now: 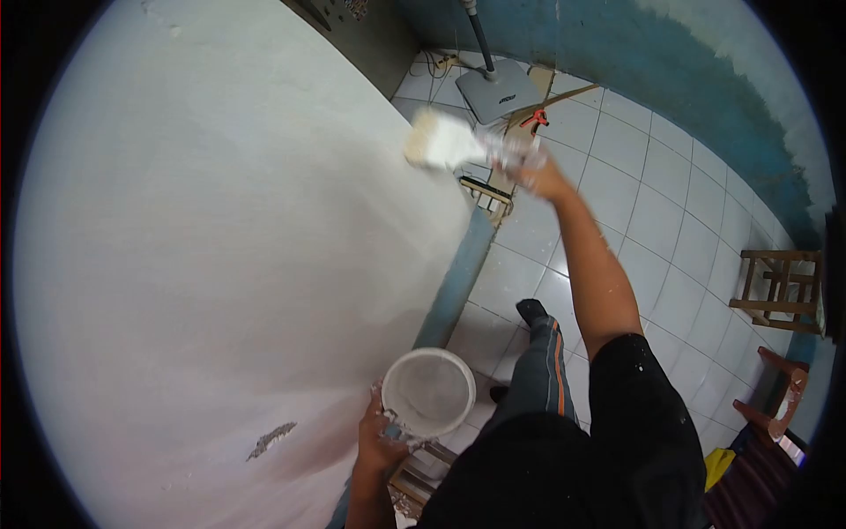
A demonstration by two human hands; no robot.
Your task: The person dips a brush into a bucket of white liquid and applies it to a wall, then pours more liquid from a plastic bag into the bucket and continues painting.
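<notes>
Right hand [531,169]: arm extended, fingers clamped on the handle of a wide paintbrush [438,141]; the bristles, loaded with white paint, rest against the white wall [220,229]. Left hand [377,439]: held low near the body, fingers closed on the rim of a white bucket [428,391], which sits upright with its mouth open. The hands are well apart. Below the left hand, a chipped patch [271,438] shows on the wall. Beyond the right hand, a fan base [499,92] stands on the tiled floor [652,212]. Far right of both hands, a wooden stool [780,289]
</notes>
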